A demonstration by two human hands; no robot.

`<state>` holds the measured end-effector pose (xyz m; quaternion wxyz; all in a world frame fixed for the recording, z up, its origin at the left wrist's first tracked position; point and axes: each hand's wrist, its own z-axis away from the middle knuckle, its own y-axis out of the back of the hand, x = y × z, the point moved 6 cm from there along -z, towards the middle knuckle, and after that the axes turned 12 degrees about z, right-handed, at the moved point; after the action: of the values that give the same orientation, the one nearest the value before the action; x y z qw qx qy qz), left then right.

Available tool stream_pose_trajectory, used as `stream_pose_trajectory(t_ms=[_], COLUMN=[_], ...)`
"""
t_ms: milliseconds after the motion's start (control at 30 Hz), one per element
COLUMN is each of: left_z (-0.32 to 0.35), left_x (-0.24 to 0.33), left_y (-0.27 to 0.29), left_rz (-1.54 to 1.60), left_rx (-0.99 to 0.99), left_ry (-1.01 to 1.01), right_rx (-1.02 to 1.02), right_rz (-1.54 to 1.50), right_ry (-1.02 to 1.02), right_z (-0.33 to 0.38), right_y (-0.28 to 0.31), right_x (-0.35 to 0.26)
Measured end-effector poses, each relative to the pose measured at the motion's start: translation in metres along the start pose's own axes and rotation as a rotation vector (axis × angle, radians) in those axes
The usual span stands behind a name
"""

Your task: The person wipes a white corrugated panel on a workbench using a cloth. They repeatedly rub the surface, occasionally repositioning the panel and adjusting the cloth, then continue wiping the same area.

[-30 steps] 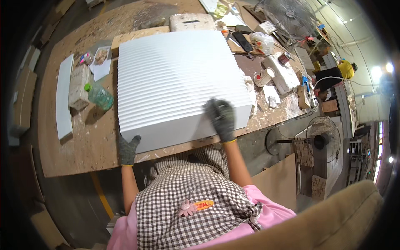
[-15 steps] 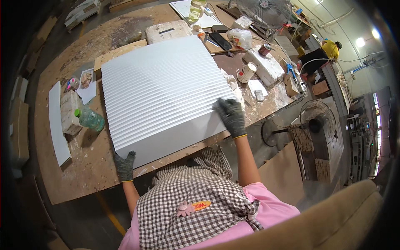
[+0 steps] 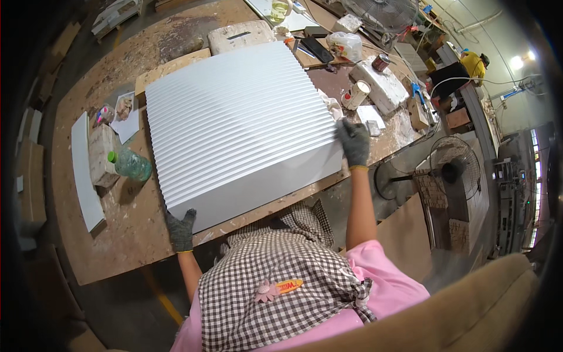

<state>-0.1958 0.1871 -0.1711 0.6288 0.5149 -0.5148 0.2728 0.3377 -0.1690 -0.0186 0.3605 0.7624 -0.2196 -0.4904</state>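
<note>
While the ridged white slab [image 3: 240, 111] lies on the counter [image 3: 126, 246], both gloved hands are at its near corners. The left hand [image 3: 180, 230] touches the slab's near left corner, thumb spread wide of the fingers; the right hand [image 3: 353, 144] is at its near right corner, fingers bent, and whether it grips anything cannot be told. As far as shows, the slab's top is already ridged throughout and its near side is smooth. Handling looks to be in progress, since both hands are at the slab; whether any surface is left unfinished cannot be judged. Left of the slab is a green-capped bottle [image 3: 132, 165]; right of it, a white can [image 3: 355, 95].
</note>
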Motion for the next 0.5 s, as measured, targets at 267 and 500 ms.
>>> stream_pose_trajectory(t_ms=[267, 500], left_z=[-0.003, 0.000], left_x=[0.017, 0.028], left_y=[-0.004, -0.005], left_rz=[0.099, 0.094], left_rx=[-0.067, -0.085], left_ry=[0.058, 0.054], right_rx=[-0.151, 0.131], right_rz=[0.042, 0.050], right_ry=[0.380, 0.029], right_z=[0.035, -0.003], right_y=[-0.033, 0.018], right_x=[-0.074, -0.068])
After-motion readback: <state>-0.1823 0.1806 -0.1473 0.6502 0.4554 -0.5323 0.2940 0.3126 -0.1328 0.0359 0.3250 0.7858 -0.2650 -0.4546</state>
